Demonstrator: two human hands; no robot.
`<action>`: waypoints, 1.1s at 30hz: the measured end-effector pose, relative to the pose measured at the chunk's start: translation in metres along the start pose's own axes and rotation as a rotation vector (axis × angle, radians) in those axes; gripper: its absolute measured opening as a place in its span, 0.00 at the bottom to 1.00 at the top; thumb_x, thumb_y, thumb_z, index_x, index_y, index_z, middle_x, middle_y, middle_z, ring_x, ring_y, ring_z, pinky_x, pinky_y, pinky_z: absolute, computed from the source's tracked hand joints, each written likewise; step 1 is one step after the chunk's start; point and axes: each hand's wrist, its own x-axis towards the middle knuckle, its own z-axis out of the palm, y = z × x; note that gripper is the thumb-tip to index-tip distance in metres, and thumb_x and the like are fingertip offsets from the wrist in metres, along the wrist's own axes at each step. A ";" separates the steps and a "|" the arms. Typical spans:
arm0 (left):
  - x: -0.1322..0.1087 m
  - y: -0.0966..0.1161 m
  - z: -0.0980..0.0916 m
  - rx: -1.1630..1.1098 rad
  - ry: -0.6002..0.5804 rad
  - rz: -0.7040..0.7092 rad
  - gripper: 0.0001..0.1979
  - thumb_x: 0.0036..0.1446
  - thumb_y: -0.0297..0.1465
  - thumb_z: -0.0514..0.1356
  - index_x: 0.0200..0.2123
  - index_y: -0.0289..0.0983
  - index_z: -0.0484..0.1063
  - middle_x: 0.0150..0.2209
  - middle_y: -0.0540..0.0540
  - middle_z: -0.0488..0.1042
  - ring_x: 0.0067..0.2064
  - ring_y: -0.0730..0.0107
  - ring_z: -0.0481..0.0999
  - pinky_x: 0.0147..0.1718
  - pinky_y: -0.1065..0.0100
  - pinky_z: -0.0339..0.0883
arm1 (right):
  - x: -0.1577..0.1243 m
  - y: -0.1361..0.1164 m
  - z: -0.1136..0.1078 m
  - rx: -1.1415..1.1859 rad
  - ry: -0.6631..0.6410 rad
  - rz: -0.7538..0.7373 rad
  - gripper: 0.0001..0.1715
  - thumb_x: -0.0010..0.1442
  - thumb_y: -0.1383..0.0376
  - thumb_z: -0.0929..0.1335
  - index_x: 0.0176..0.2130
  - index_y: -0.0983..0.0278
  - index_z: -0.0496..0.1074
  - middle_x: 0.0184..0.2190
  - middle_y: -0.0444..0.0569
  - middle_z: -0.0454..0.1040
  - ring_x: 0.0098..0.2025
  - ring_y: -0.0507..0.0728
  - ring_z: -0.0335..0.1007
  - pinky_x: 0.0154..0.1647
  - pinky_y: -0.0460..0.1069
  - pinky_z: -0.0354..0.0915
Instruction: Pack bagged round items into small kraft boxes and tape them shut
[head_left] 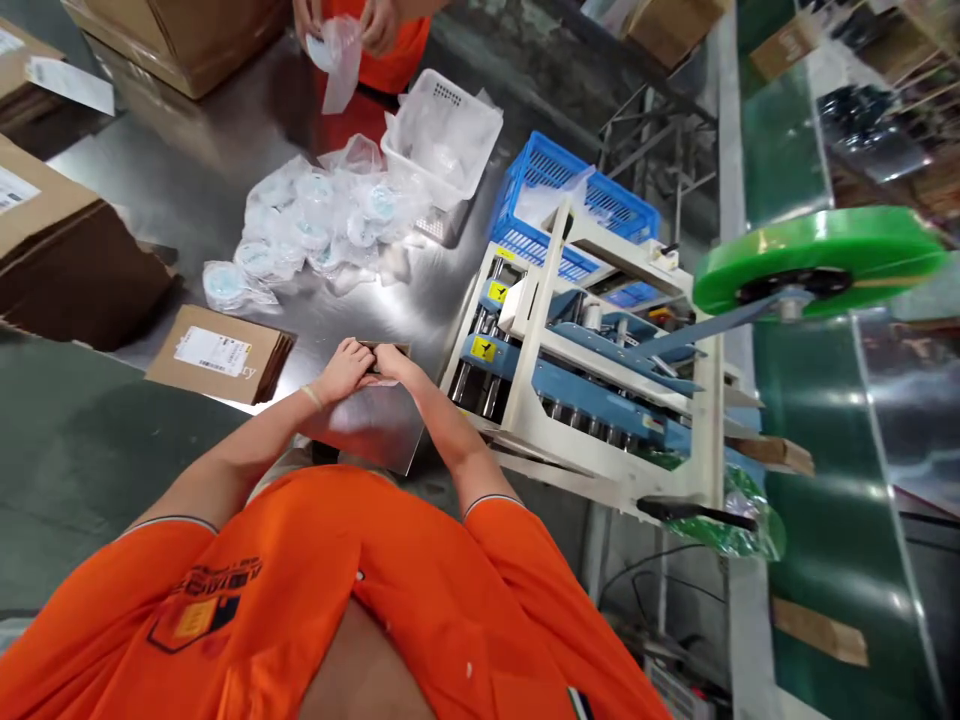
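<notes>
Both hands meet at a small brown cardboard box (390, 349) near the front edge of the steel table (382, 305). My left hand (346, 370) has its fingers curled on the box's left side. On the right side my right hand (391, 362) is bent over it, its fingertips close to the left ones. Much of the box is hidden beneath the hands. Left of them lies a stack of flat brown cartons (217, 355) with a white label. Beyond the hands, a pile of clear plastic bags (307, 225) holds round white and light-blue items.
A white basket (480, 140) and blue crate (637, 215) stand beyond. Right is a taping machine (536, 350) with a green tape roll (817, 250), then a green conveyor (817, 400). Large cartons (67, 250) line the left. Another person's hands (379, 25) hold a plastic bag.
</notes>
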 end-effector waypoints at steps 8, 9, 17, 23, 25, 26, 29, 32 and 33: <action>0.001 0.008 -0.006 0.133 -0.041 0.083 0.19 0.71 0.42 0.62 0.58 0.38 0.81 0.54 0.32 0.80 0.60 0.40 0.75 0.71 0.34 0.58 | -0.045 0.017 -0.060 -0.198 0.186 0.247 0.14 0.68 0.68 0.67 0.46 0.65 0.82 0.45 0.56 0.84 0.51 0.63 0.81 0.57 0.57 0.76; 0.002 0.009 -0.006 0.128 -0.039 0.075 0.21 0.71 0.42 0.63 0.59 0.38 0.81 0.54 0.31 0.80 0.60 0.39 0.75 0.72 0.34 0.58 | -0.043 0.020 -0.055 -0.177 0.149 0.263 0.11 0.66 0.68 0.67 0.43 0.64 0.82 0.40 0.53 0.83 0.46 0.62 0.81 0.53 0.55 0.77; -0.004 -0.009 -0.010 -0.217 -0.005 0.042 0.20 0.72 0.45 0.58 0.56 0.38 0.77 0.56 0.34 0.79 0.62 0.44 0.74 0.75 0.36 0.54 | -0.040 0.035 -0.031 -0.160 -0.158 -0.062 0.07 0.67 0.67 0.70 0.35 0.62 0.78 0.41 0.51 0.81 0.46 0.59 0.75 0.59 0.56 0.73; -0.033 -0.039 0.003 -0.649 0.206 -0.246 0.32 0.62 0.46 0.67 0.66 0.41 0.70 0.68 0.35 0.72 0.71 0.44 0.69 0.69 0.45 0.68 | -0.070 0.058 -0.036 -0.301 -0.251 -0.216 0.11 0.72 0.67 0.68 0.41 0.63 0.82 0.55 0.57 0.80 0.60 0.63 0.72 0.68 0.61 0.70; -0.028 -0.036 0.015 -0.854 0.128 -0.327 0.37 0.56 0.49 0.71 0.65 0.41 0.71 0.63 0.37 0.77 0.65 0.46 0.76 0.62 0.50 0.74 | -0.069 0.058 -0.031 -0.301 -0.249 -0.193 0.12 0.74 0.66 0.68 0.44 0.62 0.83 0.54 0.55 0.81 0.59 0.62 0.74 0.67 0.60 0.72; -0.022 -0.033 0.020 -0.950 0.104 -0.375 0.39 0.51 0.50 0.74 0.63 0.41 0.72 0.59 0.38 0.79 0.61 0.48 0.79 0.59 0.52 0.76 | -0.065 0.056 -0.029 -0.296 -0.245 -0.176 0.12 0.74 0.66 0.68 0.45 0.62 0.83 0.53 0.54 0.81 0.58 0.62 0.75 0.65 0.59 0.73; -0.003 -0.029 0.026 -1.092 0.082 -0.497 0.43 0.39 0.47 0.81 0.56 0.37 0.75 0.49 0.41 0.82 0.52 0.52 0.82 0.53 0.54 0.79 | -0.048 0.047 -0.028 -0.337 -0.110 -0.054 0.11 0.73 0.63 0.73 0.53 0.61 0.82 0.55 0.57 0.79 0.58 0.65 0.77 0.64 0.60 0.75; 0.004 -0.040 0.014 -1.127 0.008 -0.551 0.37 0.44 0.48 0.80 0.53 0.35 0.79 0.47 0.40 0.84 0.49 0.54 0.83 0.52 0.54 0.80 | -0.031 0.043 -0.033 -0.471 0.035 0.001 0.36 0.66 0.61 0.80 0.68 0.60 0.75 0.69 0.65 0.71 0.74 0.75 0.66 0.73 0.69 0.68; 0.003 -0.045 0.007 -1.119 0.001 -0.567 0.34 0.48 0.49 0.77 0.54 0.34 0.81 0.48 0.39 0.85 0.51 0.52 0.83 0.54 0.53 0.79 | -0.028 0.044 -0.034 -0.500 0.001 -0.033 0.41 0.65 0.61 0.80 0.72 0.60 0.72 0.73 0.65 0.68 0.78 0.76 0.60 0.76 0.71 0.64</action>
